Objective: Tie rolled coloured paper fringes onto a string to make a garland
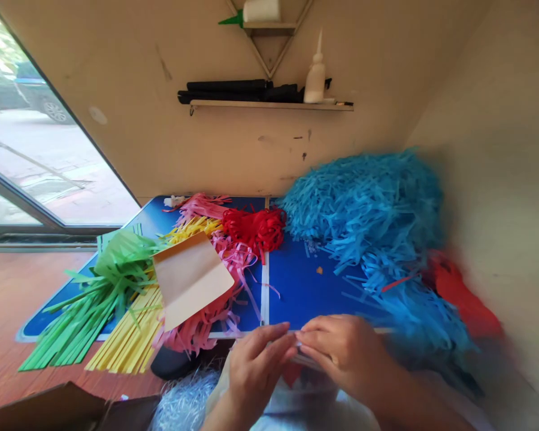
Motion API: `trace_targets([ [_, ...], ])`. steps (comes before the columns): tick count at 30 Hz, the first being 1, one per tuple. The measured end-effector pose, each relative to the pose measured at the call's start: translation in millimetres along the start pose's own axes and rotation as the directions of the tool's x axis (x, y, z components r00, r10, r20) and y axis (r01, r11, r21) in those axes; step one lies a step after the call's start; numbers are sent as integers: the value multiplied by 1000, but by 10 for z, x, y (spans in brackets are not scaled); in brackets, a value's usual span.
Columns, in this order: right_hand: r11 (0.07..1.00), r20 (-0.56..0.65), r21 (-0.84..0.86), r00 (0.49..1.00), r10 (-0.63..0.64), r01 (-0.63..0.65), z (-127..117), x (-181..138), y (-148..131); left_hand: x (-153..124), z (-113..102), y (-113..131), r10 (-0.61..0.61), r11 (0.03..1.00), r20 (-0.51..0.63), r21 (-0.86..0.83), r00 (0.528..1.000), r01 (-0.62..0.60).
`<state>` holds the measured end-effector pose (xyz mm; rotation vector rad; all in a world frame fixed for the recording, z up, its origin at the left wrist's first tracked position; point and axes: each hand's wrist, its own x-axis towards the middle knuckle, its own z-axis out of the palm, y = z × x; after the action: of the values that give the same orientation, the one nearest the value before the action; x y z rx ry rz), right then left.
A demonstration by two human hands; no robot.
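Note:
My left hand [261, 362] and my right hand [341, 347] meet at the front edge of the blue table [296, 293], above my lap. The fingers of both are bent and pressed together, tips almost touching. Something small and pale shows between them, but I cannot make out what it is. Beyond my left hand lie pink paper fringe [193, 329] and a blank beige sheet [196, 287] on top of it. A large heap of blue paper fringe [363, 203] spreads to the right, trailing down near my right forearm.
Green strips [81, 323] and yellow strips [126, 335] hang over the table's left front edge. A red looped bundle [254, 227] lies at the back. Above, a wall shelf [269, 105] holds a glue bottle [315, 78]. Silvery shreds [184, 401] and a cardboard box [49, 410] are low left.

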<state>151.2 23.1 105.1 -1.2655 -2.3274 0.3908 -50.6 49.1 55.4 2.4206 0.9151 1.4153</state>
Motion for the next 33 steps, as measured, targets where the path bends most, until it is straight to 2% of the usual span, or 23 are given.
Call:
trace_targets([
  [3, 995, -12, 63, 997, 79, -78, -61, -1, 43, 119, -78, -47, 183, 981, 94, 42, 979, -188],
  [8, 961, 28, 269, 998, 59, -65, -265, -87, 238, 324, -176, -58, 287, 931, 213, 166, 934, -324],
  [10, 954, -11, 284, 995, 97, -90, -285, -113, 273, 400, -135, -6, 313, 884, 335, 240, 889, -402],
  [14, 946, -74, 304, 987, 142, -113, -226, -154, 268, 512, 58, 168, 315, 777, 558, 314, 768, -546],
  [16, 881, -95, 431, 962, 257, -193, -153, -223, 292, 527, 128, 210, 305, 761, 614, 303, 728, -574],
  [19, 642, -60, 703, 873, 483, -307, 35, -383, 354, 512, 132, 148, 279, 752, 648, 311, 708, -581],
  [20, 570, -50, 759, 846, 531, -313, 106, -434, 365, 510, 115, 107, 270, 747, 654, 322, 707, -582],
  [22, 520, -74, 803, 818, 571, -291, 224, -506, 359, 527, 78, 31, 263, 728, 668, 336, 696, -598],
  [25, 576, -153, 777, 812, 563, -253, 291, -542, 324, 615, 59, -10, 303, 693, 686, 317, 661, -647],
  [28, 639, -181, 728, 830, 527, -248, 284, -540, 330, 723, 90, 46, 370, 671, 683, 272, 630, -689],
  [31, 685, -198, 685, 841, 503, -248, 282, -542, 360, 787, 134, 134, 356, 666, 685, 291, 636, -687],
  [33, 681, -183, 684, 842, 507, -261, 281, -549, 366, 804, 153, 171, 322, 699, 704, 274, 633, -660],
])
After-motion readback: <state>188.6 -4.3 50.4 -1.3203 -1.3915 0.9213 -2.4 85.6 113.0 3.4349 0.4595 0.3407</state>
